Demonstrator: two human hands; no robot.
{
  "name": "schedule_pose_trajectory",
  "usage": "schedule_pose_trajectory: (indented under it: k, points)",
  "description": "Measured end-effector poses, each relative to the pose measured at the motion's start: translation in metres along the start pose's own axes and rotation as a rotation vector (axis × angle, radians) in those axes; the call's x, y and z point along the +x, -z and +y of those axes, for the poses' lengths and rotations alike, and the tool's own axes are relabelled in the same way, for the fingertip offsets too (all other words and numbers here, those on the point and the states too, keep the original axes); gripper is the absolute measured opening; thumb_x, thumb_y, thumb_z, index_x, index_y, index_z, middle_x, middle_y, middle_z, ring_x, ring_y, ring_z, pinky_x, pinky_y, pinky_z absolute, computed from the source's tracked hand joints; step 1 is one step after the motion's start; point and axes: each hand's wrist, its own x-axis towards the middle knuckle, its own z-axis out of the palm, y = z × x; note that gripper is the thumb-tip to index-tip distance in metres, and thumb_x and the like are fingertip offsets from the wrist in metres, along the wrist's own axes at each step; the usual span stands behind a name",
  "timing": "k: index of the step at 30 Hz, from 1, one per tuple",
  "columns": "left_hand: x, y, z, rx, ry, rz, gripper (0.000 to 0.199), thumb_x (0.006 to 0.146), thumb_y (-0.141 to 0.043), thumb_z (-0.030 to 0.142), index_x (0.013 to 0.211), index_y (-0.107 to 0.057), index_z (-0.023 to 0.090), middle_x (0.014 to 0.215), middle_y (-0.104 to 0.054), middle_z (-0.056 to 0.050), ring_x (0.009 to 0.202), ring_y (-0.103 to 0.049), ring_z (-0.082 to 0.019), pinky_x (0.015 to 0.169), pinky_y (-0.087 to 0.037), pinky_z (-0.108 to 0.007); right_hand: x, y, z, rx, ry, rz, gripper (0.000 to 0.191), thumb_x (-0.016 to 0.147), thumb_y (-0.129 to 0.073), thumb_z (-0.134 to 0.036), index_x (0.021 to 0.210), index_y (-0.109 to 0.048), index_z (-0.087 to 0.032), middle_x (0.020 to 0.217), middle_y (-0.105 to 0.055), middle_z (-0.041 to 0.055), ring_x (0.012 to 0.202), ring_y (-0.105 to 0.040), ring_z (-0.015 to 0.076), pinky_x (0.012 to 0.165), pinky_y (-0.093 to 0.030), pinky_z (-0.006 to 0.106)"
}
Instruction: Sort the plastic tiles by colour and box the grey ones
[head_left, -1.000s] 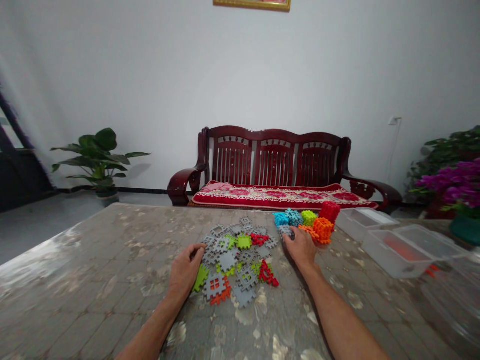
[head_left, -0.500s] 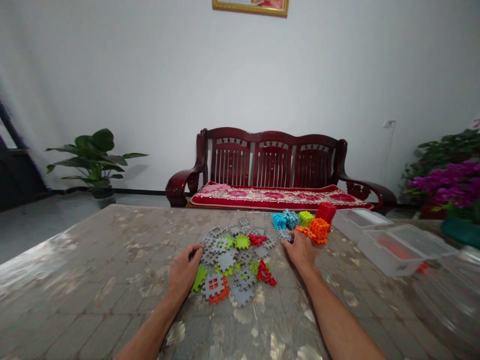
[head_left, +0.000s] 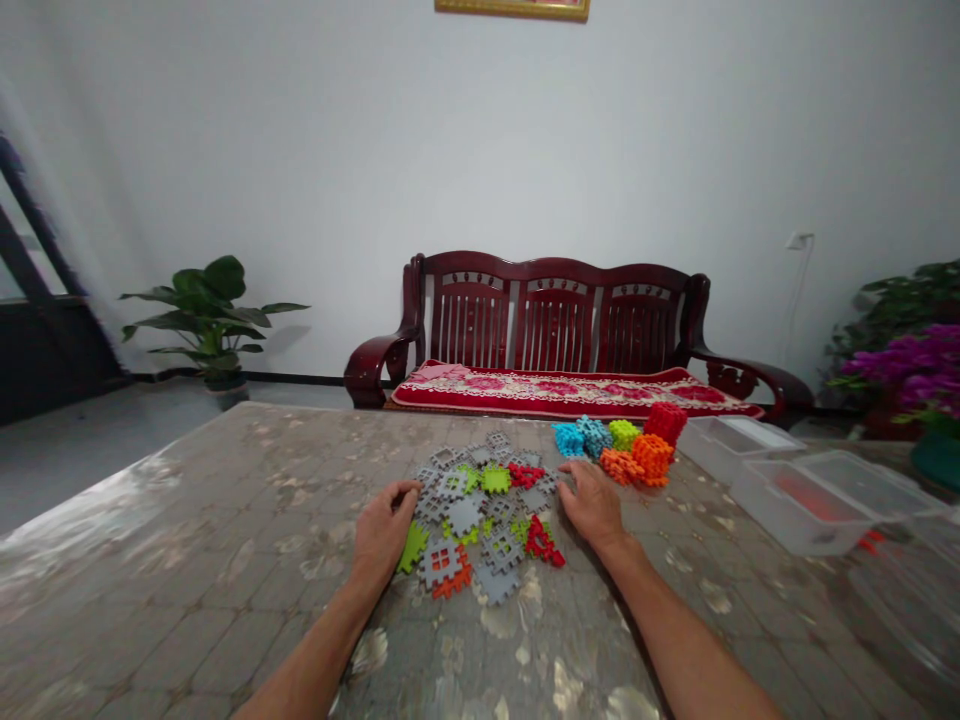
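Observation:
A loose pile of flat toothed interlocking plastic tiles lies on the table, with grey tiles point(head_left: 465, 512), lime green tiles point(head_left: 496, 479), red tiles point(head_left: 541, 541) and an orange tile point(head_left: 454, 580). My left hand point(head_left: 382, 525) rests at the pile's left edge, fingers loosely bent, thumb and forefinger apart, with nothing seen in it. At the right edge my right hand point(head_left: 592, 505) lies with its fingers stretched toward the grey tiles; its fingertips are at or very near them.
Behind my right hand stand assembled blocks: blue point(head_left: 568, 439), teal point(head_left: 594, 437), lime point(head_left: 624, 434), red point(head_left: 665, 422) and orange point(head_left: 652, 458). Clear plastic boxes point(head_left: 799, 510) sit at the right. A wooden bench point(head_left: 555, 310) stands beyond the table point(head_left: 262, 520).
My right hand has moved left from beside the orange blocks to the pile, and the grey tile by its fingers has gone from there. My left hand stays by the pile. The view has shifted slightly.

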Motion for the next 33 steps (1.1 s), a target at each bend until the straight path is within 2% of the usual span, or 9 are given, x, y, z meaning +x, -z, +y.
schedule_pose_trajectory:
  k: [4,9,14,16,19,24,27,30,33]
  points:
    - [0.002,0.004,-0.001,0.02,0.034,0.004,0.034,0.083,-0.05,0.041,0.095,-0.075,0.022,0.094,-0.08,-0.005,0.09,-0.072,-0.024,0.085,-0.054,-0.035,-0.005,-0.004,-0.015,-0.007,0.057,-0.066,0.029,0.09,-0.058,-0.022,0.116,-0.07,-0.021,0.118,-0.073,0.0076,0.113,-0.061,0.0239,0.1,-0.042,0.033]
    - [0.005,0.009,-0.001,0.078,0.107,0.008,0.031,0.085,-0.05,0.032,0.099,-0.075,0.021,0.098,-0.08,-0.006,0.093,-0.073,-0.023,0.087,-0.053,-0.034,-0.008,-0.008,-0.016,-0.063,0.061,-0.11,0.033,0.094,-0.055,-0.024,0.123,-0.07,-0.019,0.124,-0.072,0.009,0.113,-0.061,0.0272,0.1,-0.042,0.037]
    - [0.005,0.007,-0.004,0.113,0.084,-0.009,0.028,0.086,-0.052,0.029,0.098,-0.076,0.021,0.099,-0.08,-0.006,0.092,-0.072,-0.023,0.087,-0.053,-0.034,-0.009,-0.001,-0.023,0.007,0.094,-0.036,0.028,0.093,-0.056,-0.02,0.114,-0.073,-0.02,0.125,-0.071,0.0077,0.116,-0.059,0.0258,0.103,-0.041,0.037]
    - [0.005,0.005,-0.005,0.124,0.06,-0.019,0.028,0.086,-0.051,0.028,0.098,-0.076,0.022,0.1,-0.079,-0.006,0.092,-0.072,-0.023,0.087,-0.053,-0.034,-0.011,0.002,-0.038,0.088,0.144,-0.038,0.024,0.092,-0.057,-0.019,0.109,-0.074,-0.021,0.119,-0.073,0.0058,0.113,-0.06,0.0239,0.102,-0.042,0.035]
    - [0.003,0.004,-0.003,0.129,-0.003,-0.057,0.028,0.086,-0.052,0.029,0.099,-0.076,0.022,0.101,-0.079,-0.005,0.093,-0.071,-0.022,0.088,-0.052,-0.034,-0.018,0.003,-0.068,0.195,0.233,-0.121,0.021,0.091,-0.061,-0.022,0.107,-0.074,-0.024,0.11,-0.075,0.003,0.107,-0.061,0.0225,0.098,-0.044,0.034]
    - [-0.009,0.006,0.015,0.238,-0.24,-0.156,0.023,0.087,-0.057,0.033,0.093,-0.077,0.023,0.099,-0.078,-0.005,0.099,-0.068,-0.024,0.094,-0.047,-0.037,-0.03,0.0,-0.108,0.197,0.352,-0.204,0.031,0.087,-0.07,-0.03,0.117,-0.071,-0.023,0.122,-0.071,0.0047,0.115,-0.057,0.0256,0.102,-0.042,0.039]
    - [-0.018,0.008,0.026,0.368,-0.331,-0.197,0.016,0.081,-0.066,0.032,0.09,-0.077,0.024,0.097,-0.076,-0.005,0.099,-0.066,-0.025,0.094,-0.045,-0.038,-0.033,0.0,-0.114,0.126,0.358,-0.222,0.032,0.086,-0.072,-0.036,0.115,-0.072,-0.022,0.13,-0.067,0.0078,0.121,-0.054,0.0294,0.104,-0.041,0.044]
    - [-0.021,0.007,0.029,0.406,-0.337,-0.217,0.019,0.079,-0.07,0.033,0.094,-0.076,0.024,0.099,-0.075,-0.005,0.1,-0.065,-0.025,0.094,-0.044,-0.038,-0.034,0.0,-0.114,0.093,0.324,-0.233,0.03,0.086,-0.07,-0.038,0.112,-0.074,-0.022,0.13,-0.067,0.0088,0.121,-0.053,0.0305,0.104,-0.041,0.045]
    - [-0.019,0.006,0.028,0.394,-0.337,-0.249,0.02,0.08,-0.07,0.033,0.096,-0.076,0.024,0.101,-0.075,-0.005,0.102,-0.065,-0.026,0.095,-0.043,-0.038,-0.033,-0.004,-0.113,0.125,0.308,-0.227,0.026,0.086,-0.071,-0.033,0.109,-0.075,-0.023,0.128,-0.068,0.0073,0.12,-0.053,0.0289,0.104,-0.04,0.044]
